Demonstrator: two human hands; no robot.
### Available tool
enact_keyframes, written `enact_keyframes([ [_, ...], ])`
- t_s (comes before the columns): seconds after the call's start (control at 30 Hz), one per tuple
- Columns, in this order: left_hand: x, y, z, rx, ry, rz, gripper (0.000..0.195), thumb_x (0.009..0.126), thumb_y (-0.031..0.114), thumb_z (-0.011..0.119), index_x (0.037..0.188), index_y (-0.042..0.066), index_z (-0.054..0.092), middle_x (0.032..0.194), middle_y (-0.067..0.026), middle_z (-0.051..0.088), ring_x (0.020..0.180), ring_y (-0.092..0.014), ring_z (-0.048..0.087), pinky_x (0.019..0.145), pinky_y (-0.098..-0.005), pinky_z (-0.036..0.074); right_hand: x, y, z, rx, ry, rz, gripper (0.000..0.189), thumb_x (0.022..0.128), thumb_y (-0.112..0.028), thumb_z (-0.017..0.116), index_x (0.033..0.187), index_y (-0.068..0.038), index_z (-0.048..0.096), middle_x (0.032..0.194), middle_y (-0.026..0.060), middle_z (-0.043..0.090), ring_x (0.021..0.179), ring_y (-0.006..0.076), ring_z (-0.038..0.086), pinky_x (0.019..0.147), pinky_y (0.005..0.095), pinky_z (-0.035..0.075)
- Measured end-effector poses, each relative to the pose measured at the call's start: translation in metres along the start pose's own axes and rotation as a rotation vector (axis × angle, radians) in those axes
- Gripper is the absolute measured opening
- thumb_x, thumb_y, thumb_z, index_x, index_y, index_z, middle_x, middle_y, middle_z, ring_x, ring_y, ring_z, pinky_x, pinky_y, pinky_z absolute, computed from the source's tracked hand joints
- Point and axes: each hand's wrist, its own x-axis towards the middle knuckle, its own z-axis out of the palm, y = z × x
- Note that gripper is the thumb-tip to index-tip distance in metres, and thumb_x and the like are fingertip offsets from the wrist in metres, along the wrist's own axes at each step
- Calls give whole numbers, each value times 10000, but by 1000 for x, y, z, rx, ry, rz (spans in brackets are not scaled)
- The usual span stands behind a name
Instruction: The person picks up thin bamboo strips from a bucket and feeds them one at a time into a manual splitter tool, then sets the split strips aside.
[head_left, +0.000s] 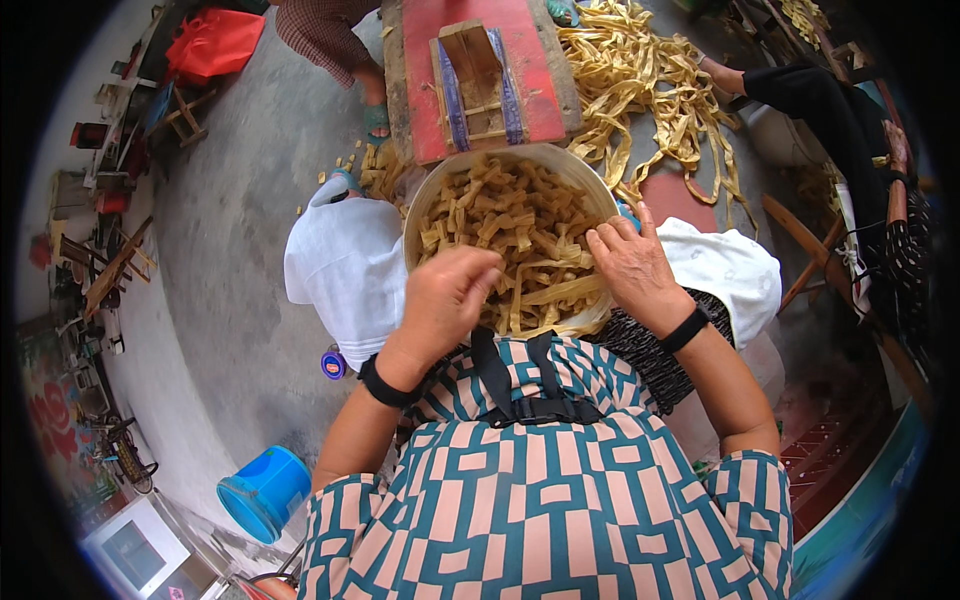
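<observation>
A round pale tub (415, 196) sits between the knees, filled with short folded pieces of a yellowish-brown dried strip material (517, 202). Over the tub's near left side is my left hand (454, 289), fingers curled in; whether something small is pinched in it cannot be told. My right hand (634, 255) rests at the tub's right rim, fingers spread a little, its fingertips near the pieces. Longer flat strips (562, 291) lie across the pieces near the body. Beyond the tub stands a red-topped wooden bench (536, 82) with a wooden block fixture (470, 64) wrapped with blue patterned bands.
Long yellowish strips (622, 75) are heaped right of the bench. One person's leg (367, 75) is at the bench's left, and another person (825, 97) sits at the right. A blue bucket (266, 491) stands lower left; a purple-lidded container (333, 364) lies beside the white cloth (349, 262).
</observation>
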Motion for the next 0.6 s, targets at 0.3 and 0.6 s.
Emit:
enact_keyframes([
  [0.3, 7, 20, 8, -116, -189, 30, 324, 1040, 95, 817, 1355, 28, 779, 1299, -178, 802, 1200, -372, 776, 1043, -441, 603, 4, 5, -41, 316, -18, -11, 93, 937, -76, 757, 1024, -107, 766, 915, 91, 713, 974, 326, 731, 1132, 554, 558],
  [0.6, 28, 46, 14, -141, -211, 151, 288, 1001, 69, 836, 1278, 21, 774, 1113, -144, 796, 1061, -334, 793, 1070, -462, 580, 34, -1, -148, 663, 212, -40, 198, 981, -47, 785, 1177, -72, 795, 874, 107, 731, 764, 321, 758, 650, 415, 568],
])
